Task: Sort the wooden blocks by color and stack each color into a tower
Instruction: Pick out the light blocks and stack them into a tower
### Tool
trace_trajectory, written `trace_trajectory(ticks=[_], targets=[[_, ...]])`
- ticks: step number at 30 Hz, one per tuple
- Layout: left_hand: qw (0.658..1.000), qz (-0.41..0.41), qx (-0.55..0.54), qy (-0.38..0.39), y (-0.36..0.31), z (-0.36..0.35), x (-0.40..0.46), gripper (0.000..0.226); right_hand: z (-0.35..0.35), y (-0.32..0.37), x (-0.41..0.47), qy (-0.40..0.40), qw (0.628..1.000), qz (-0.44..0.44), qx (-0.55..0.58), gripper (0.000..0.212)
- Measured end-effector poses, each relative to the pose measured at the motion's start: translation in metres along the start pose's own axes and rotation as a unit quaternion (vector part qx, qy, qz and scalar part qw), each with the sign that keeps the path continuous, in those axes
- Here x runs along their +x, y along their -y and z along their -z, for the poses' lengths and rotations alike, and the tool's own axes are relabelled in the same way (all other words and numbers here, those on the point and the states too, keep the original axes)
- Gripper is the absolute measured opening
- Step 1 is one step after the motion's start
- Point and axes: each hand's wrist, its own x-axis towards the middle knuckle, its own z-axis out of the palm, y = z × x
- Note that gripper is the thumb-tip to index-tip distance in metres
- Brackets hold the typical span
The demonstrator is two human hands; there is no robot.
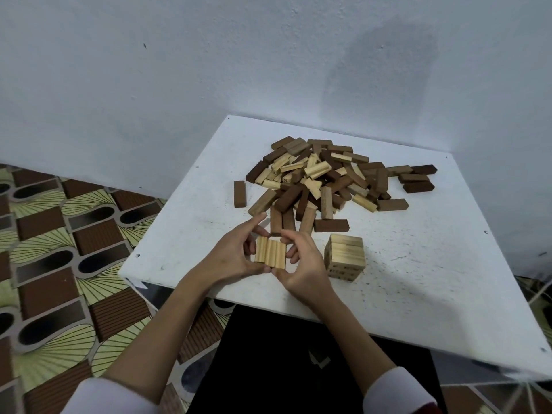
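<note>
Hands (270,258) hide pale blocks' (270,253) ends

Dim, soft indoor light; wide-angle bending at edges, slight blur throughout.

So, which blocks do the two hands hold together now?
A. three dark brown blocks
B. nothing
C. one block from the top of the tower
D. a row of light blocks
D: the left hand and right hand press a row of light blocks side by side, left of the light tower.
</note>
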Motion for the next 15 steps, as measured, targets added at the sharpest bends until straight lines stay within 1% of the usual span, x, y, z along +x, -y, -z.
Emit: trace_trajectory(ticks=[4, 8, 15], targets=[[1.0, -0.01, -0.009, 0.012, -0.0006, 0.0023, -0.0007, 0.092, 0.0026, -0.0016, 0.001, 0.031, 0.999, -0.012, 0.005, 0.067], [0.999, -0.011, -0.009, 0.029, 0.0009, 0.0026, 0.0001, 0.093, 0.005, -0.0024, 0.0024, 0.052, 0.999, -0.015, 0.001, 0.069], [0.999, -0.003, -0.012, 0.04, 0.0032, 0.0034, 0.0007, 0.092, 0.0049, -0.0018, 0.0024, 0.062, 0.998, -0.02, -0.008, 0.071]])
